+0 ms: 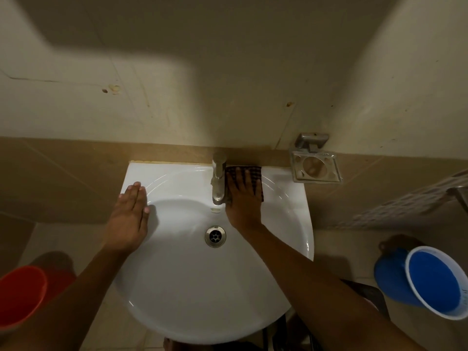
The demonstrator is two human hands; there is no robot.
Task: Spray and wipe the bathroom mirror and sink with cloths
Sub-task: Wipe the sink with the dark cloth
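The white sink (192, 287) sits against the tiled wall, its metal tap (218, 183) at twelve o'clock above the drain (215, 236). The right hand (243, 198) lies flat with fingers spread, pressing a dark checked cloth (254, 173) onto the back ledge just beside the tap, at about one o'clock from the drain — palm down, not gripping. The left hand (130, 216) rests open and flat on the rim at about ten o'clock, holding nothing. A metal soap holder (315, 168) is fixed to the wall at two o'clock. On the floor, a blue bucket (430, 282) stands at four o'clock and a red bucket (21, 295) at eight.
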